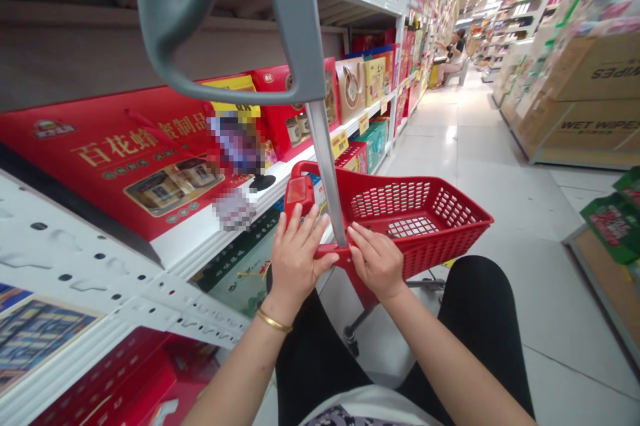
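Observation:
A red rolling shopping basket (425, 203) with perforated walls stands in front of my knees. From its near edge rises a silver pole (330, 173), topped by a grey loop handle (295, 33) close to the camera. My left hand (297, 256) lies with fingers spread at the basket's near left corner, beside the pole, with a gold bangle on its wrist. To the right of the pole, my right hand (377, 259) rests on the near rim, its fingers pressed together and bent over the edge. The underside of its grip is hidden.
White metal shelving (200, 259) runs along the left, holding red gift boxes (100, 139) and price tags. Wet-wipe cartons (595, 126) stand right of the tiled aisle (450, 139). Further off sits a person (455, 53). Green packs (617, 226) lie at the right edge.

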`<action>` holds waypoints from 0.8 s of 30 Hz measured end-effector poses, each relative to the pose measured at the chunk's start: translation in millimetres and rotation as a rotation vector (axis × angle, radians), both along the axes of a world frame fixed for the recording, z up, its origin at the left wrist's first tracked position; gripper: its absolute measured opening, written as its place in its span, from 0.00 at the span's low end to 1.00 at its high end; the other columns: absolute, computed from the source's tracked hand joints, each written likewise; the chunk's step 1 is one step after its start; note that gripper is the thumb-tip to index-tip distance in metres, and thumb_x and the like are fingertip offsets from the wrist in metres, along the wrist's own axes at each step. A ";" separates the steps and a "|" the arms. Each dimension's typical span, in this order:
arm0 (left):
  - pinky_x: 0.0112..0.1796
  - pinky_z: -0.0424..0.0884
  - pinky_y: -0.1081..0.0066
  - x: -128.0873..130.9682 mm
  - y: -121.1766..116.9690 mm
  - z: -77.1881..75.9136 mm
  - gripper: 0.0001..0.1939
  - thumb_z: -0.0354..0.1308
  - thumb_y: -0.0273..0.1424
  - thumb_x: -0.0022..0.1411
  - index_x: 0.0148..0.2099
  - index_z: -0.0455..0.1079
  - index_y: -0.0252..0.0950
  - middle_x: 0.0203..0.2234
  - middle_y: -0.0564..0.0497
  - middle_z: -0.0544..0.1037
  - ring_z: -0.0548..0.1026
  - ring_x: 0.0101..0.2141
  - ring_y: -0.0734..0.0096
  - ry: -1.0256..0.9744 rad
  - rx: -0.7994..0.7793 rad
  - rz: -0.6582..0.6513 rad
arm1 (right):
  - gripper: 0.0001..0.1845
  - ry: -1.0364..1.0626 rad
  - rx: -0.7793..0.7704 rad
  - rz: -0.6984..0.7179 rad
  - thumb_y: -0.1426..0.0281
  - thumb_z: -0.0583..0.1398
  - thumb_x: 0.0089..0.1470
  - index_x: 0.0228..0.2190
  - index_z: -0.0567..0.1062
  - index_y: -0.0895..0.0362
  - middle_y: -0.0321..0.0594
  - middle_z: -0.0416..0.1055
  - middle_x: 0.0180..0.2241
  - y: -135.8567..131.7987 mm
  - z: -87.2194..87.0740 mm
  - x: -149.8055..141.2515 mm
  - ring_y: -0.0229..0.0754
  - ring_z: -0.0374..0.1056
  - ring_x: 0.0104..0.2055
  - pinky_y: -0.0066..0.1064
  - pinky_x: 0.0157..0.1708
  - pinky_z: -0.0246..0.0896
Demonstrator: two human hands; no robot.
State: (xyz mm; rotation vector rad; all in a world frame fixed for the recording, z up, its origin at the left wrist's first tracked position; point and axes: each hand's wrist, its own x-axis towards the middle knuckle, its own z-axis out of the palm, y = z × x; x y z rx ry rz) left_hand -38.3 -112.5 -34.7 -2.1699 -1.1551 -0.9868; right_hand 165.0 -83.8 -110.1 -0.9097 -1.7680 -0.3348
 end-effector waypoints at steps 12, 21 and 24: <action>0.69 0.31 0.39 54.7 0.9 1.0 0.49 0.59 0.41 0.70 0.77 0.28 0.47 0.74 0.50 0.24 0.24 0.72 0.49 -0.049 0.144 0.166 | 0.18 -0.018 0.029 0.065 0.73 0.58 0.65 0.54 0.75 0.57 0.47 0.79 0.50 -6.5 4.7 -16.8 0.44 0.76 0.51 0.37 0.52 0.72; 0.68 0.14 0.53 16.1 4.2 7.4 0.32 0.51 0.43 0.73 0.73 0.57 0.35 0.70 0.49 0.58 0.33 0.73 0.62 0.316 -0.013 0.150 | 0.20 -0.168 0.017 0.021 0.69 0.59 0.66 0.57 0.74 0.58 0.45 0.80 0.49 3.0 -6.2 1.9 0.41 0.77 0.47 0.32 0.50 0.70; 0.68 0.16 0.51 7.6 4.0 10.0 0.26 0.52 0.44 0.73 0.66 0.69 0.36 0.70 0.48 0.58 0.40 0.73 0.56 0.293 -0.044 0.183 | 0.17 -0.178 -0.008 -0.051 0.68 0.60 0.65 0.54 0.76 0.56 0.43 0.82 0.43 0.5 -13.0 9.8 0.40 0.77 0.41 0.31 0.45 0.68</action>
